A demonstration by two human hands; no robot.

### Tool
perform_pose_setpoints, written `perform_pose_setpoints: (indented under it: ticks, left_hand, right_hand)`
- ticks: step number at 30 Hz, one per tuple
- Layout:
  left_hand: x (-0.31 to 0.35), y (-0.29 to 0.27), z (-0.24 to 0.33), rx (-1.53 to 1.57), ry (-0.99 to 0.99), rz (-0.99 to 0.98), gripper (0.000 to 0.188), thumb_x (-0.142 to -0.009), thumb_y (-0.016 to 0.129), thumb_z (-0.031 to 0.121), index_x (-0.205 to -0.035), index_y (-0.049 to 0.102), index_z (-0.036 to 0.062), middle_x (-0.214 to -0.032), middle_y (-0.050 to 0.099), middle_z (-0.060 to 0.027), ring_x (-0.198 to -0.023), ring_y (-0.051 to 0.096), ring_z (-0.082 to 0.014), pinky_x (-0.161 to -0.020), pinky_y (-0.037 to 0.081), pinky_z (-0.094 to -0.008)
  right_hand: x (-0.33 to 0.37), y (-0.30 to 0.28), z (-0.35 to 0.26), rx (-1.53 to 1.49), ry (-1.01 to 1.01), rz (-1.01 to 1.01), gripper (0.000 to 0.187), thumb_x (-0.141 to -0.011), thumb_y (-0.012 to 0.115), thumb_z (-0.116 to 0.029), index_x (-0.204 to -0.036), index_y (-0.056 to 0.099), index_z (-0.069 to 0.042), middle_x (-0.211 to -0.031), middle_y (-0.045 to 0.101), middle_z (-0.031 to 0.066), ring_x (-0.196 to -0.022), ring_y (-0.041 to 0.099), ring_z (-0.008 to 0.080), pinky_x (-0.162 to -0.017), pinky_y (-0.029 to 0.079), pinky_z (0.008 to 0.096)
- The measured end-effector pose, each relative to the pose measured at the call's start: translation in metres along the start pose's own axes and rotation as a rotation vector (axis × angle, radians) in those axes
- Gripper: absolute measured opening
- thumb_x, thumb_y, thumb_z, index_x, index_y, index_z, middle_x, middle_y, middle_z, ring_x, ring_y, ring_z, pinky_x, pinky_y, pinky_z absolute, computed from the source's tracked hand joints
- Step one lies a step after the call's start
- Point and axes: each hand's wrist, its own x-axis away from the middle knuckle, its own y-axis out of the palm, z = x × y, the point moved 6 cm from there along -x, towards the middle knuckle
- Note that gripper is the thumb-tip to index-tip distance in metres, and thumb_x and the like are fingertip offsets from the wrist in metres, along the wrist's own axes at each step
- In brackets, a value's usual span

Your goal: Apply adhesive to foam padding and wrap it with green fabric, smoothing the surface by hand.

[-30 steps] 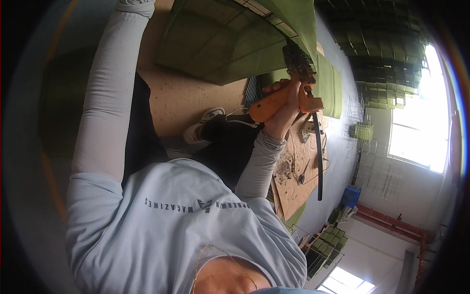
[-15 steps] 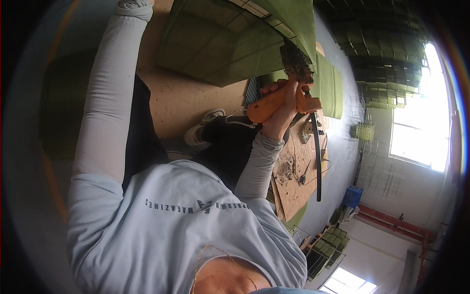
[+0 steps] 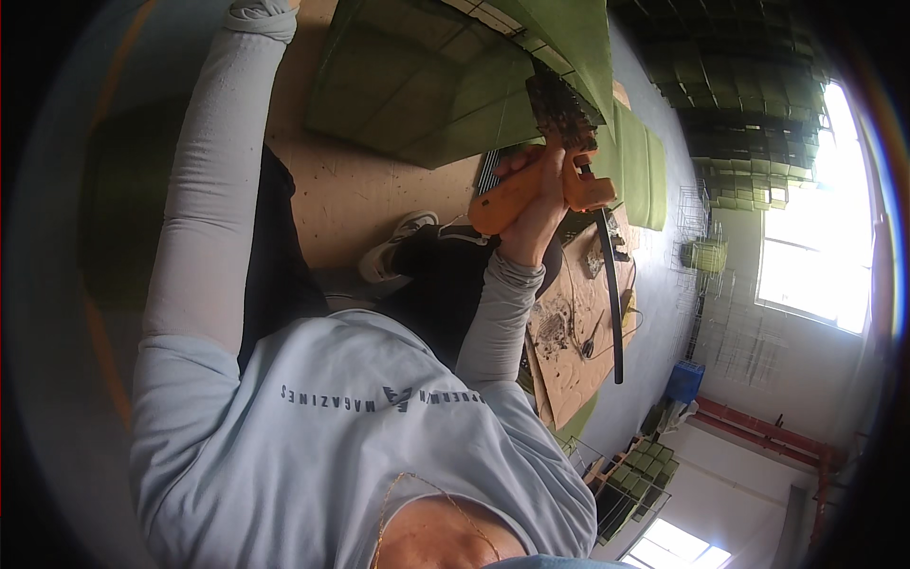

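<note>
The right hand point(image 3: 538, 201) has its fingers closed around the orange gun-shaped tool point(image 3: 500, 205), which sits in the palm with its dark, crusted front end point(image 3: 561, 106) just beyond the fingers, close by the green box point(image 3: 408, 109). A black rod point(image 3: 611, 294) juts from the tool's back, to the right of the fingers and toward the body. Only a sliver of the left hand point(image 3: 295, 4) shows at the upper edge, so I cannot tell whether its fingers are spread or gripping. Nearer the body than the right fingers, and to their right, lies a stained brown board point(image 3: 566, 384); a shoe point(image 3: 396, 248) is to their left.
</note>
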Motion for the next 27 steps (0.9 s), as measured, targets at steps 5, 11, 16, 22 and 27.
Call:
perform_pose_setpoints:
  ticks: [5, 11, 16, 22, 27]
  left_hand:
    - [0.000, 0.004, 0.002, -0.006, -0.025, -0.044, 0.055, -0.075, 0.072, 0.039, -0.049, 0.050, -0.0038, -0.048, 0.046, -0.0193, -0.042, 0.044, -0.0279, -0.048, 0.039, -0.0396]
    - [0.007, 0.007, -0.005, -0.011, 0.021, -0.027, 0.056, -0.077, 0.071, 0.039, -0.049, 0.049, -0.0041, -0.047, 0.044, -0.0198, -0.040, 0.043, -0.0282, -0.047, 0.038, -0.0394]
    - [0.012, -0.001, 0.003, -0.019, 0.164, 0.034, 0.054, -0.079, 0.069, 0.035, -0.050, 0.046, -0.0048, -0.046, 0.038, -0.0200, -0.038, 0.037, -0.0247, -0.044, 0.034, -0.0398]
    - [0.017, 0.010, 0.002, -0.041, 0.125, -0.072, 0.048, -0.079, 0.070, 0.029, -0.052, 0.048, -0.0049, -0.048, 0.039, -0.0189, -0.040, 0.034, -0.0208, -0.045, 0.033, -0.0389]
    - [0.008, 0.052, -0.043, 0.079, 0.151, -0.277, 0.047, -0.088, 0.056, 0.044, -0.097, 0.066, -0.0007, -0.060, 0.043, -0.0167, -0.054, 0.033, -0.0097, -0.052, 0.034, -0.0321]
  right_hand:
    - [0.000, 0.001, 0.000, -0.005, 0.000, 0.002, 0.021, -0.093, 0.051, -0.017, -0.107, 0.048, -0.001, -0.076, 0.053, 0.0082, -0.065, 0.055, 0.0169, -0.057, 0.051, 0.0328]
    - [0.006, -0.030, 0.001, -0.150, 0.054, -0.041, 0.041, -0.095, 0.047, -0.040, -0.113, 0.050, -0.003, -0.087, 0.059, 0.0101, -0.077, 0.060, 0.0233, -0.068, 0.051, 0.0362]
    - [0.011, -0.106, -0.041, -0.164, -0.143, 0.120, 0.055, -0.090, 0.046, -0.055, -0.116, 0.048, -0.006, -0.093, 0.059, 0.0103, -0.088, 0.059, 0.0236, -0.079, 0.050, 0.0382]
    - [-0.047, -0.206, -0.116, -0.178, -0.424, 0.101, 0.048, -0.089, 0.053, -0.048, -0.121, 0.050, -0.012, -0.110, 0.060, 0.0059, -0.113, 0.053, 0.0225, -0.099, 0.041, 0.0417]
    - [-0.106, -0.272, -0.179, -0.092, -0.518, 0.116, 0.043, -0.091, 0.052, -0.044, -0.114, 0.054, -0.008, -0.105, 0.061, 0.0087, -0.107, 0.054, 0.0228, -0.100, 0.040, 0.0428]
